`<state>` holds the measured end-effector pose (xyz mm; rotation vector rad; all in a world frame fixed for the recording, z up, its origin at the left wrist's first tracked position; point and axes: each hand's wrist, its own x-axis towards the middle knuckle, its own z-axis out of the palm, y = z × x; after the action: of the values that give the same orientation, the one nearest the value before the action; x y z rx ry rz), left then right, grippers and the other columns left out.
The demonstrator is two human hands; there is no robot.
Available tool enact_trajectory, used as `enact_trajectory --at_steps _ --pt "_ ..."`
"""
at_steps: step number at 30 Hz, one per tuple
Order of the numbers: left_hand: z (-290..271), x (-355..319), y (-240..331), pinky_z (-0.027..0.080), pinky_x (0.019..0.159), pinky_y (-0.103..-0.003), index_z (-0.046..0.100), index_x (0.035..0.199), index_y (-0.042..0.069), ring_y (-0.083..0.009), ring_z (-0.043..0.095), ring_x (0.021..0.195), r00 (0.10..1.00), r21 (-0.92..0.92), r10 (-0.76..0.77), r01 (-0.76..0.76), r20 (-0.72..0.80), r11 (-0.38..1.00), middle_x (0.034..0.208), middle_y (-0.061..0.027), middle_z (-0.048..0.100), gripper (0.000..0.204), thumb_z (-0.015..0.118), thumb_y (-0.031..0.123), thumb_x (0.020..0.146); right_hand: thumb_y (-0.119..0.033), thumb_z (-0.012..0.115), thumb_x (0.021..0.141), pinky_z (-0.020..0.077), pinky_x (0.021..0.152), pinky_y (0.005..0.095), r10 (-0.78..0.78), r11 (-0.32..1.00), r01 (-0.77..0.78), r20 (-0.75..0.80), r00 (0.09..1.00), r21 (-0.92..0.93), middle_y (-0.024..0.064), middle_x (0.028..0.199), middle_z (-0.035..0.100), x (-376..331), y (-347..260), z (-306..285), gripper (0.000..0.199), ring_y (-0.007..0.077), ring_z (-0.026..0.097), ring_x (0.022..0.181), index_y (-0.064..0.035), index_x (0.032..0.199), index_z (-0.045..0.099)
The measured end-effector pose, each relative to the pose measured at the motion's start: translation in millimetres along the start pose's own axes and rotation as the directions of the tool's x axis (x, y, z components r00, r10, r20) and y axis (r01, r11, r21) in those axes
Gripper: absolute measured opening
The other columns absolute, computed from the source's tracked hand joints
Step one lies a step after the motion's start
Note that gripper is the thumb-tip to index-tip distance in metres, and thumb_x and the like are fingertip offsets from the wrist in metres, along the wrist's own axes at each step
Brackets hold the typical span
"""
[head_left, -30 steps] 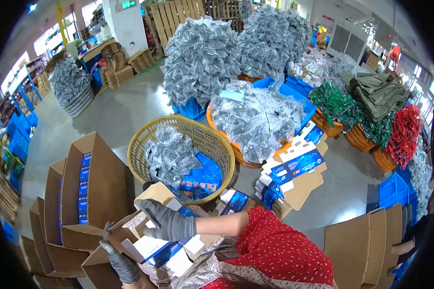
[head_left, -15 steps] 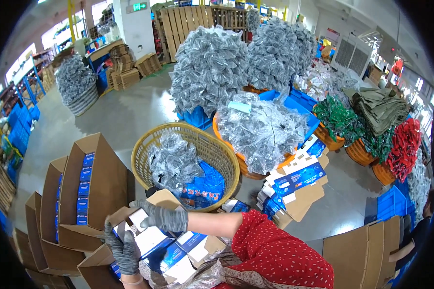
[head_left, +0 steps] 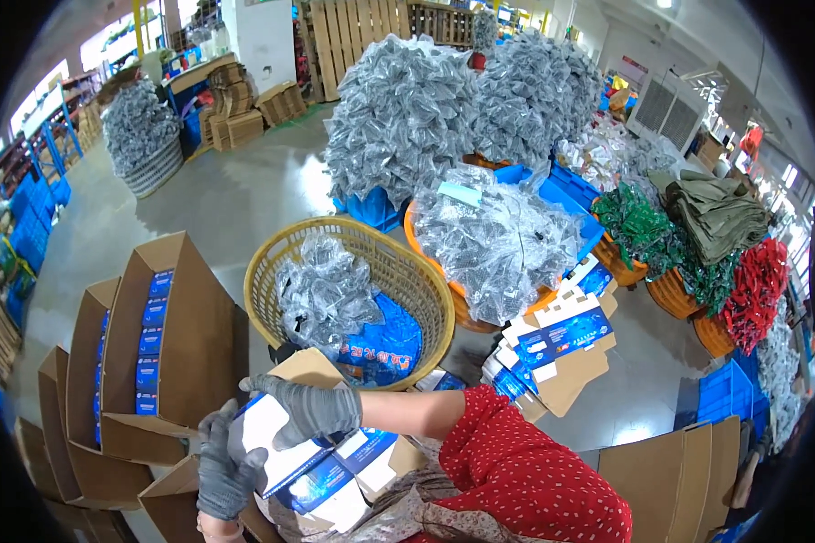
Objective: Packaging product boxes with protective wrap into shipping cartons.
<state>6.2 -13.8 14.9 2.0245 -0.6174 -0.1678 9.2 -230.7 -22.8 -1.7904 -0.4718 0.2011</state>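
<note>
In front of me, low in the head view, both hands wear grey work gloves. A small blue-and-white carton (head_left: 264, 434) is between them, tilted, its white side facing up. My right hand (head_left: 312, 412) lies over its top with the fingers closed on the far edge. My left hand (head_left: 226, 475) grips its left side, thumb on the near edge. Under the carton lie flat blue-and-white carton blanks (head_left: 371, 452) near my lap. To the left, a tall open brown box (head_left: 204, 335) holds a row of blue cartons (head_left: 154, 330).
A yellow basket (head_left: 445, 312) with clear plastic bags (head_left: 321, 290) stands ahead. Right of it are more carton blanks (head_left: 557, 348) and an orange tub (head_left: 466, 312) heaped with bags. Bagged piles (head_left: 398, 127) rise behind. A brown box (head_left: 647, 493) and part of another person (head_left: 747, 480) are at right.
The carton has turned so its broad white side shows more plainly. My left hand has shifted slightly down and left. The whole view has tilted a little.
</note>
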Motion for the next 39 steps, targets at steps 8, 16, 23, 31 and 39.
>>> enact_trajectory --at_steps 8,16,23,31,39 --pt "18.9 28.8 -2.8 0.040 0.101 -0.040 0.043 0.140 0.001 -0.0351 0.051 0.117 0.992 0.225 -0.016 0.044 -0.128 0.973 0.127 -0.0213 0.054 0.079 0.080 0.014 0.071 -0.016 0.064 0.079 0.0288 0.112 0.0412 -0.156 0.880 0.101 -0.082 0.984 -0.464 0.0323 0.119 0.051 -2.1 46.5 2.2 0.062 0.0425 0.047 0.119 0.0130 0.129 0.043" --pt "20.2 -34.5 6.8 0.027 0.112 -0.039 0.059 0.117 0.001 -0.0304 0.040 0.133 0.955 -0.160 0.010 -0.060 -0.297 0.985 0.139 -0.0211 0.046 0.056 0.063 0.049 0.089 -0.028 0.054 0.097 0.0323 0.110 0.0417 0.087 0.637 -0.038 -0.022 0.996 0.770 0.0148 0.130 0.055 -25.0 35.1 20.9 0.059 0.0256 0.052 0.121 0.0001 0.144 0.032" --pt "22.1 -39.4 20.9 0.019 0.117 -0.050 0.043 0.139 0.009 -0.0354 0.027 0.142 0.833 -0.301 0.107 -0.312 -0.543 0.901 0.159 -0.0184 0.014 0.080 0.070 0.056 0.080 -0.035 0.076 0.079 0.0278 0.114 0.0445 -0.372 0.883 0.401 -0.157 0.915 0.244 0.0191 0.140 0.047 -39.8 1.8 10.7 0.091 0.0301 0.040 0.133 0.0029 0.146 0.027" --pt "48.7 -83.9 -78.3 0.026 0.113 -0.048 0.035 0.142 0.007 -0.0298 0.037 0.134 0.903 -0.242 -0.076 -0.032 -0.423 0.970 0.144 -0.0142 0.037 0.102 0.079 0.058 0.067 -0.026 0.072 0.082 0.0408 0.104 0.0388 -0.203 0.957 0.197 -0.006 0.979 -0.210 0.0164 0.123 0.060 -38.5 102.0 -50.1 0.058 0.0308 0.056 0.118 -0.0037 0.132 0.051" --pt "65.1 -54.2 -64.6 0.042 0.099 -0.045 0.044 0.137 0.006 -0.0260 0.054 0.114 0.867 -0.500 -0.306 0.078 -0.393 0.863 0.123 -0.0127 0.054 0.087 0.075 0.056 0.072 -0.026 0.064 0.087 0.0473 0.094 0.0417 0.280 0.922 -0.341 -0.292 0.915 -0.184 0.0195 0.122 0.063 -38.0 311.1 -55.7 0.047 0.0291 0.062 0.112 -0.0022 0.127 0.055"
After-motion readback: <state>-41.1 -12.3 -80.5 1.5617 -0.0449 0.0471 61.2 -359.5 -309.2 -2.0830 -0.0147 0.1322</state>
